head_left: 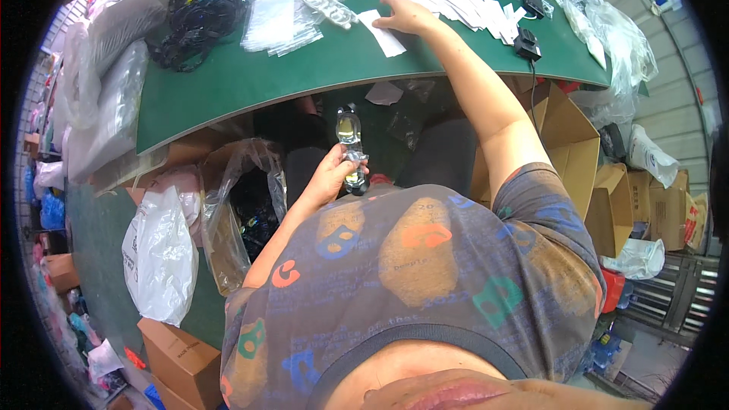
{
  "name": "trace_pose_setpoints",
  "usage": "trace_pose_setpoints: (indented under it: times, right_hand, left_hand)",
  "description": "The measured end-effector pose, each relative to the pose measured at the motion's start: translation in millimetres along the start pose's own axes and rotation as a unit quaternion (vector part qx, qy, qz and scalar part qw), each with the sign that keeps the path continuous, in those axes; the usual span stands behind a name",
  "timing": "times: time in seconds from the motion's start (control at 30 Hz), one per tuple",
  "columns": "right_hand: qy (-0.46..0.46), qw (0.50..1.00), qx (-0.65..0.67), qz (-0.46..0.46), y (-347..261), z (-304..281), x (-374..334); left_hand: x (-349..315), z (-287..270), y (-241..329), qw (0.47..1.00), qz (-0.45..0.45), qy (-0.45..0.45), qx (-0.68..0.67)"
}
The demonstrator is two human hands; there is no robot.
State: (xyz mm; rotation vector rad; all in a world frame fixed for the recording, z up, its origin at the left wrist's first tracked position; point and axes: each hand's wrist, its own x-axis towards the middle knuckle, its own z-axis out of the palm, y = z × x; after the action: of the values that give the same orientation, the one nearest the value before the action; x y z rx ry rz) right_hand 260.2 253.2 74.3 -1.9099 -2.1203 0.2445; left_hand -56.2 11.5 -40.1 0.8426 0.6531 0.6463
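Green bench (228,91) is stretching across the top of the frame, its front edge bowing with the lens. Brown boxes (575,144) are standing open at right, probably serving as storage close to the seat. At left, a white bag (163,266) is slumping near the floor. A dark heap (209,4) of glinting parts is filling the bench's upper left corner, and loose clear plastic is crowding the top edge. Flat clear sleeves (271,15) are lying layered right of the heap. White slips (486,11) are fanning out at upper right, their overlap perhaps making single ones easier to pick.

At top centre, the right hand (410,15) is resting over the near end of the fan, its thumb touching the far end of one separate slip (387,42); whether it is pinching that slip, I cannot tell. Just below the bench edge, at centre, the left hand (328,178) is gripping a shiny piece (348,130) by its lower part, apparently keeping it upright and near the body. That piece is looking long and narrow, black at both ends, with a yellowish, glossy window above the fingers and silvery glare beside them.
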Motion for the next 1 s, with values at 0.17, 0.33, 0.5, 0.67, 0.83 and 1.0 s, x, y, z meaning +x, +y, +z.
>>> trace_pose_setpoints:
  times: [0.17,0.33,0.5,0.67,0.83,1.0]
  right_hand:
    - [-0.065,0.997,0.012,-0.041,3,-5,21]
    - [-0.064,0.997,0.036,-0.031,20,-9,20]
    - [-0.104,0.994,0.016,0.004,-14,-35,17]
    - [-0.179,0.980,0.065,0.058,-3,-46,21]
    - [-0.176,0.981,0.052,0.056,-6,-47,18]
    - [-0.173,0.980,0.060,0.074,-3,-46,19]
  left_hand:
    - [-3,-6,-5,1.000,0.007,0.007,0.005]
    - [-4,-3,0,1.000,0.008,0.020,0.000]
    - [-5,-3,-3,1.000,0.001,0.016,0.004]
    - [4,-6,-4,1.000,0.008,0.012,0.006]
    - [-3,-2,-1,1.000,0.007,0.021,-0.006]
    - [-1,-1,-4,1.000,0.013,0.012,0.004]
